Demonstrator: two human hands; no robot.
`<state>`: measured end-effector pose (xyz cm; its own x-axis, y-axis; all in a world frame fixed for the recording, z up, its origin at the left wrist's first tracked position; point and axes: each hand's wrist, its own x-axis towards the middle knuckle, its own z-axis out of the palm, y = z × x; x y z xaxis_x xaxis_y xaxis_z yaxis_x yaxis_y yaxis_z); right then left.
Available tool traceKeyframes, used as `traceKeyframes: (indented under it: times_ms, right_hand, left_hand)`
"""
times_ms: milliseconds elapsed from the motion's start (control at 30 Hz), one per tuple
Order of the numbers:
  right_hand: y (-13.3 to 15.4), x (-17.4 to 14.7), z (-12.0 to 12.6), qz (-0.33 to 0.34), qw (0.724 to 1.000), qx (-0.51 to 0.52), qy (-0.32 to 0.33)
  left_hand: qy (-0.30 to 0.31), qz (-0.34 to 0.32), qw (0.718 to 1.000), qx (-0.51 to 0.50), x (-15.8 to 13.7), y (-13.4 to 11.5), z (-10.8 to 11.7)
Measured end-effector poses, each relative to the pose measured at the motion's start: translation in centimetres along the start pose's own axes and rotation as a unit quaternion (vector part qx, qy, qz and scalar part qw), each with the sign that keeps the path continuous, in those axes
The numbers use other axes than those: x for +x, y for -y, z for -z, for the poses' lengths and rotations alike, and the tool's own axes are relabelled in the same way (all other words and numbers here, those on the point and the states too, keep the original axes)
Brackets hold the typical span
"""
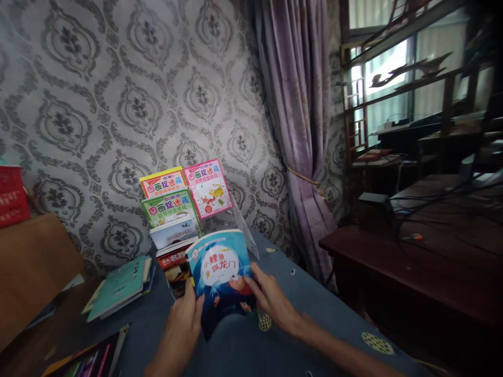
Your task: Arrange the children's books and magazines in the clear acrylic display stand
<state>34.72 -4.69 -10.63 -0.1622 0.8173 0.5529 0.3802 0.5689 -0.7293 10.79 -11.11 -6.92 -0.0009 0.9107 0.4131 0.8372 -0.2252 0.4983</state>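
Note:
Between my two hands is a blue picture book (pixel 222 272), its cover facing me and its lower part curving. My left hand (pixel 184 322) grips its left edge, thumb on the cover. At the right edge, my right hand (pixel 271 296) holds it the same way. Right behind the book stands a clear display rack (pixel 245 230), partly hidden by it. On the rack, a pink-bordered book (pixel 209 188) leans at the upper right. The left column carries a green-bordered book (pixel 168 207), a pale book (pixel 175 235) and a red and dark book (pixel 175 269).
Left of the rack lies a stack of teal books (pixel 120 285); a dark book (pixel 90 358) is nearer. A cardboard box (pixel 37 272) and a red basket (pixel 13 195) stand far left. Beyond the blue cloth (pixel 310 293), a dark red desk (pixel 393 262) with cables stands right, beside a purple curtain (pixel 302 104).

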Motion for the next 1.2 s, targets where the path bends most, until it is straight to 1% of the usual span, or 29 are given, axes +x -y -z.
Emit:
traceKeyframes:
  times_ms: [67,133,267,300,367,467,533,633,700,833,1000,1200]
  right_hand:
    - [0.2,2.1,1.3,0.038,0.999,0.006,-0.014]
    - [0.4,4.5,2.5,0.059,0.998,0.016,-0.025]
    - [0.9,9.9,4.9,0.071,0.996,0.043,-0.021]
    - [1.0,11.3,5.3,0.075,0.996,0.044,-0.025]
    - [1.4,13.8,6.1,0.095,0.994,0.038,-0.043]
    - [2.0,17.2,6.7,0.126,0.988,0.013,-0.087]
    - [2.2,19.1,6.8,0.129,0.984,-0.006,-0.119]
    - [2.2,21.1,6.5,0.116,0.982,-0.027,-0.145]
    - [2.0,22.1,6.3,0.099,0.986,-0.022,-0.131]
    - [1.7,23.5,5.9,0.074,0.992,0.005,-0.098]
    - [1.1,25.6,5.7,0.072,0.994,0.019,-0.079]
    - [-0.5,27.8,4.7,0.077,0.995,0.024,-0.060]
  left_hand:
    - [0.011,-0.020,1.000,-0.001,2.4,-1.9,1.0]
    - [0.006,-0.040,0.999,0.012,5.2,-3.6,1.9]
    - [-0.036,-0.111,0.991,0.062,11.3,-6.3,3.8]
    - [-0.052,-0.114,0.989,0.083,12.7,-6.8,4.3]
    - [-0.086,-0.096,0.983,0.131,15.1,-8.0,5.2]
    - [-0.151,-0.083,0.970,0.173,17.4,-9.9,6.1]
    - [-0.183,-0.078,0.962,0.189,18.5,-11.0,6.3]
    - [-0.186,-0.054,0.959,0.205,19.9,-12.0,6.4]
    - [-0.182,-0.044,0.961,0.204,20.8,-12.2,6.3]
    - [-0.187,-0.048,0.961,0.199,22.0,-12.0,6.2]
    - [-0.173,-0.039,0.961,0.214,22.5,-12.0,6.3]
    - [-0.172,-0.055,0.958,0.223,23.0,-11.6,5.9]
